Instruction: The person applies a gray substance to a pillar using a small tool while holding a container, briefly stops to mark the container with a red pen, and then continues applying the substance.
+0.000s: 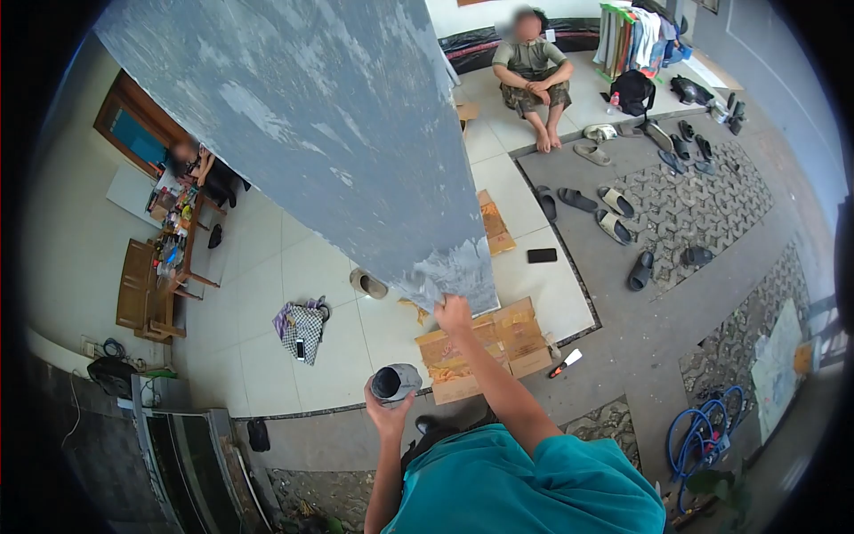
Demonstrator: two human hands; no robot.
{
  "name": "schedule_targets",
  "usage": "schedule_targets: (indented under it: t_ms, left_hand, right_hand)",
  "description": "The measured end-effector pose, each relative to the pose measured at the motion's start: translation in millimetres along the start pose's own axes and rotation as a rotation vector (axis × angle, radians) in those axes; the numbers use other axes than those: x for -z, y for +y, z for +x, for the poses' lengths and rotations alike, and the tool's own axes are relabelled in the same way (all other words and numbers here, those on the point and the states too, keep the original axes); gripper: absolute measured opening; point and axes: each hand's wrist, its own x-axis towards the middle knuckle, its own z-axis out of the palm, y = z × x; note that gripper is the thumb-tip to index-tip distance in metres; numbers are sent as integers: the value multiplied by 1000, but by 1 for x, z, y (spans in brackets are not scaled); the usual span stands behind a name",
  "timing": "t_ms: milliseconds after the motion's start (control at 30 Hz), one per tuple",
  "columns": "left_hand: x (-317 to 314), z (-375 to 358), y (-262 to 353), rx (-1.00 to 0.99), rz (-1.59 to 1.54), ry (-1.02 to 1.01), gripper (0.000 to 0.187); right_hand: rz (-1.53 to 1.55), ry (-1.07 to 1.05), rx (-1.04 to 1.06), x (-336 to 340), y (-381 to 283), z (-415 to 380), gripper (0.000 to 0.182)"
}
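My left hand (388, 413) is wrapped around a grey-smeared cup (407, 381), its dark opening facing up and to the left. Closed into a fist, my right hand (454, 313) is against the lower end of a tall grey pillar (356, 133). What the right fingers hold blends into the grey surface, and I cannot make it out. Streaky lighter patches cover the pillar, with a pale rough patch just above the right hand. Flattened cardboard (471, 349) lies on the floor below the pillar and my right forearm.
A scraper (565, 363) and a black phone (542, 255) lie to the right. A checkered cloth (301, 329) with another phone is on the left tiles. Sandals (615, 226) lie beyond the step edge. One person (534, 76) sits behind; another (209, 173) is by a cluttered table (189, 236).
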Motion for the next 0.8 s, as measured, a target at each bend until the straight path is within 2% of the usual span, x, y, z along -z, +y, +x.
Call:
schedule_targets:
  t_ms: [33,133,267,333,367,433,467,533,667,767,800]
  left_hand:
    - [-1,1,1,-18,-13,2,83]
    - [-3,3,11,-74,6,15,82]
    - [2,-4,1,-60,-34,23,82]
    - [3,-5,-8,-84,22,14,78]
    - [2,-6,-10,-84,23,11,78]
    - [1,-9,-9,-39,19,5,79]
    - [-1,-11,-8,-38,21,2,79]
    - [-4,-10,-2,-56,15,5,80]
    - [-5,-14,-5,-26,15,15,81]
    - [-1,-19,-2,-16,13,11,81]
    - [0,-20,-3,-17,15,22,83]
  right_hand:
    - [7,-1,-134,1,-4,4,33]
    - [-7,55,-166,-7,17,10,30]
    - [1,-37,-131,-12,48,2,29]
    - [154,33,12,-2,37,-6,28]
    - [155,35,10,1,31,-4,28]
    - [195,83,174,4,18,6,28]
    - [196,83,170,6,14,10,28]
    - [51,87,-121,2,17,20,29]
    - [34,-30,-103,-11,52,17,30]
    - [95,-54,-63,-1,41,3,32]
    - [110,-43,21,11,25,0,33]
